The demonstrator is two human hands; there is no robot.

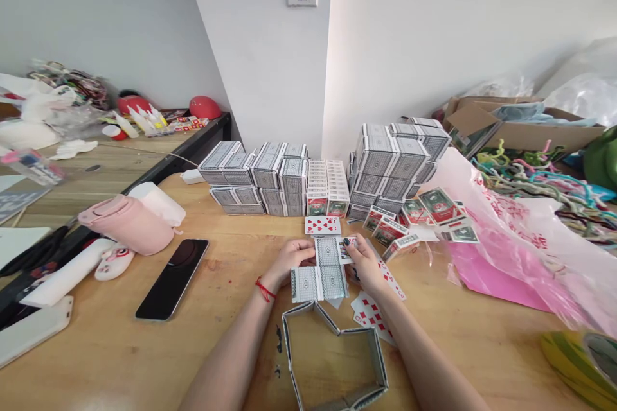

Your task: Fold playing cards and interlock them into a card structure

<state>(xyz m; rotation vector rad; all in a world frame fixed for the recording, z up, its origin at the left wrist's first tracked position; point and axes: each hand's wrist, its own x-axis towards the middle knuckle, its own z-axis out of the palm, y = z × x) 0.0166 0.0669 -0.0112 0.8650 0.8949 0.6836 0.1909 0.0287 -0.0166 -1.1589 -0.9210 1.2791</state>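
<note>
A face card (pixel 346 257) is pinched in the right hand's (pixel 369 266) grip, beside a grey panel (pixel 331 276). The panel's left edge is met by the left hand (pixel 290 260); whether it is pinched cannot be told. A frame (pixel 380 359) is set nearer on the worktop (pixel 120 359), blocks (pixel 282 167) stacked behind.

Single head-worn camera, looking forward and down, close above wooden table (pixel 205 314); wall (pixel 409 45) beyond.
</note>
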